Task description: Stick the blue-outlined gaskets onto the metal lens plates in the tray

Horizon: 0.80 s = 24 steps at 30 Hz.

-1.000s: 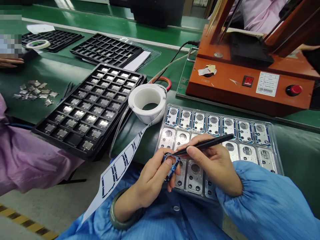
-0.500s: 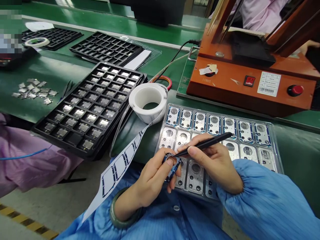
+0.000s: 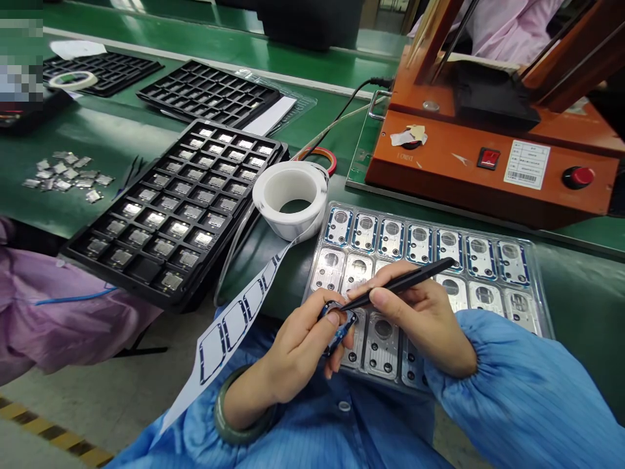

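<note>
My left hand (image 3: 297, 348) is closed on a small plate with a blue edge (image 3: 336, 340), tilted above the clear tray. Black tweezers (image 3: 410, 281) lie in my right hand (image 3: 415, 316), gripped between thumb and fingers, their tip at the top of the plate. Fingers partly hide the plate and the tip. Under both hands is the clear plastic tray (image 3: 540, 286), holding rows of silver plates with a round feature; the top row has blue edging. From a white roll (image 3: 288, 195), a strip (image 3: 234, 329) with black-outlined frame stickers runs down to my left sleeve.
Left of the roll stands a black compartment tray (image 3: 170, 215) of small metal parts. Loose metal pieces (image 3: 66, 172) and dark tweezers (image 3: 131, 172) lie beyond it. An orange machine (image 3: 469, 163) with a red knob occupies the back right. Another person's pink sleeve (image 3: 63, 312) is at left.
The hands and the tweezers stay almost in place, with only a slight shift at the plate. The pink sleeve at left has moved a little.
</note>
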Available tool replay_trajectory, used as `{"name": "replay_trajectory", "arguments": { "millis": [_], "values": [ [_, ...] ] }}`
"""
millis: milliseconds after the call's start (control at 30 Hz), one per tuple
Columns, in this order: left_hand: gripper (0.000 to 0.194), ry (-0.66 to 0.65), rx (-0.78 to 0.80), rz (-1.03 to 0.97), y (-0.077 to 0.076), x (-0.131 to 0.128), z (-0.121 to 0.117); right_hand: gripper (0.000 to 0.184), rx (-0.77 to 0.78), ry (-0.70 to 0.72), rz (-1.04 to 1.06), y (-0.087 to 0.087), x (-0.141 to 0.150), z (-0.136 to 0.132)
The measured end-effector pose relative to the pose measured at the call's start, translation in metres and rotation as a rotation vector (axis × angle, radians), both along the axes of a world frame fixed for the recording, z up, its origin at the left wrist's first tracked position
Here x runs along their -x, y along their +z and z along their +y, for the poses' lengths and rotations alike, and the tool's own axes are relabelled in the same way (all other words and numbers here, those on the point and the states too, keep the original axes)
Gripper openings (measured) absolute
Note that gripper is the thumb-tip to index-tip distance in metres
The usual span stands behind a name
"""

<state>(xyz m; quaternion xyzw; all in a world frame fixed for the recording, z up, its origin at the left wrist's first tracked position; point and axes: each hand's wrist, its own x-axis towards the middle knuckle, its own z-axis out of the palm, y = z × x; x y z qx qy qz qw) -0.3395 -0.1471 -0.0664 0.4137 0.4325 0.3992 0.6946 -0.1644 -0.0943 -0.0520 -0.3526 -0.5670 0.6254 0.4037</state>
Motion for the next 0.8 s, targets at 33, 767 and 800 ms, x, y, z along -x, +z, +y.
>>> {"name": "replay_trajectory", "arguments": {
  "millis": [33, 767, 800],
  "values": [
    [0.018, -0.002, -0.002, 0.004, -0.0001, 0.0, 0.0, 0.008, 0.006, -0.006, 0.002, 0.0001, 0.0, 0.0001],
    [0.023, 0.021, -0.075, 0.04, -0.0077, -0.0003, -0.0032, 0.007, 0.054, -0.035, 0.062, -0.0005, 0.0014, -0.0007],
    [0.023, 0.02, -0.08, 0.038, -0.0081, -0.0004, -0.0033, 0.007, 0.054, -0.036, 0.058, -0.0006, 0.0012, -0.001]
  ]
}}
